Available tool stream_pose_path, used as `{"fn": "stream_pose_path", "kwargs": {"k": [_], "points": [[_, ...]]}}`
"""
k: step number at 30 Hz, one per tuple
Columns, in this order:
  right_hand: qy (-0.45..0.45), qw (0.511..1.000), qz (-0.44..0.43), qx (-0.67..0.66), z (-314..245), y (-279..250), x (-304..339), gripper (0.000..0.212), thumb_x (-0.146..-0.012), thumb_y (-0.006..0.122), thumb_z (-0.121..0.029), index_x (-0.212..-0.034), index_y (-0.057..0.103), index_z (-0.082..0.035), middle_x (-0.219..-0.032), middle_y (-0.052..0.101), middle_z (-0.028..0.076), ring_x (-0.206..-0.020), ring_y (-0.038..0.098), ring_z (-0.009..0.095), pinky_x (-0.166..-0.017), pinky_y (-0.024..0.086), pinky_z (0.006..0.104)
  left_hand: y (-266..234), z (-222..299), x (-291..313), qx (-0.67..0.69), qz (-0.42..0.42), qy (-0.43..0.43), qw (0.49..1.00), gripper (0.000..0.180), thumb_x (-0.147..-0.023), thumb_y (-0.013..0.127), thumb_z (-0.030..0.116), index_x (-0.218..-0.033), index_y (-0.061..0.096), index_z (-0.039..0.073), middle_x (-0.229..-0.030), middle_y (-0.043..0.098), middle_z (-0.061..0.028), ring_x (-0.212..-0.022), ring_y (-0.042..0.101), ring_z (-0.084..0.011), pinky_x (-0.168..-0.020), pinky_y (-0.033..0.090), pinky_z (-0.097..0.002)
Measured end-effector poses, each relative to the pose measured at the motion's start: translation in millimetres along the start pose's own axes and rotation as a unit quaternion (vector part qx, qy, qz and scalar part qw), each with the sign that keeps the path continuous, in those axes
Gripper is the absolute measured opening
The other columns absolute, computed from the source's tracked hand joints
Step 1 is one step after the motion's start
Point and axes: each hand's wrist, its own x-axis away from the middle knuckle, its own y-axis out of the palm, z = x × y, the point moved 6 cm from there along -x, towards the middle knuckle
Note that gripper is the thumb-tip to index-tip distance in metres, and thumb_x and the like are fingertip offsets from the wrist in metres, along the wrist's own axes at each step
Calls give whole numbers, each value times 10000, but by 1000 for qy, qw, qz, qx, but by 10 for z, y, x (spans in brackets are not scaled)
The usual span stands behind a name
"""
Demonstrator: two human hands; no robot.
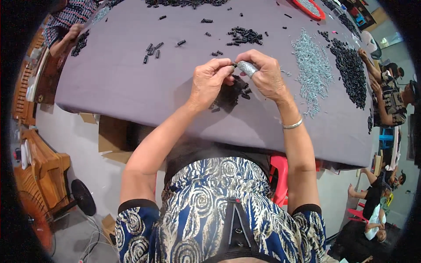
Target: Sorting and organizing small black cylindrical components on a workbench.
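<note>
Over the near middle of the table my two hands meet fingertip to fingertip. Pinched in my left hand (209,84) is a small black piece (235,65), mostly hidden by the fingers. My right hand (266,75) is closed against its other side, with a silver wrapping (247,69) around one digit; whatever that hand grips is too small to make out. Below the hands lie several black cylindrical pieces (244,91) in a shadowed cluster. Farther off is a pile of similar black cylinders (246,36). To the right spreads a long heap of small silvery pieces (312,65).
A grey cloth covers the table (144,94). A larger black heap (348,72) lies at the right, near other people's hands (372,72). A red-rimmed tray (310,9) sits at the far right. Another person's arm (66,40) rests at the left edge.
</note>
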Motion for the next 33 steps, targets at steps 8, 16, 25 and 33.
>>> {"fn": "stream_pose_path", "kwargs": {"k": [8,16,25,33], "points": [[-16,999,22,-27,17,-6,25,140,-768,622,-23,-907,604,-16,-792,639,90,-708,615,173,-637,483,286,36,13,-17,27,-16,-40,999,136,-860,589,56,-960,639,-23,-792,620,-34,-665,591,-83,-615,527,-233],[-130,987,49,81,-171,-13,35,163,-732,605,10,-891,611,-22,-798,613,114,-712,612,269,-629,482,322,20,-43,-28,73,-46,-89,992,191,-882,591,82,-1023,614,-44,-806,609,-30,-679,574,-88,-636,520,-243],[-52,996,65,34,-26,64,60,144,-752,566,10,-890,604,-10,-764,621,116,-677,629,240,-602,490,312,24,80,25,-153,19,67,986,149,-837,601,39,-976,637,2,-760,612,-44,-659,607,-101,-582,511,-244],[116,989,-4,-93,187,111,4,126,-829,548,-17,-927,626,-6,-770,649,61,-659,612,89,-529,513,252,97,247,-4,-317,21,190,929,128,-812,615,7,-933,652,-5,-772,615,-80,-624,625,-142,-550,481,-248]]}}
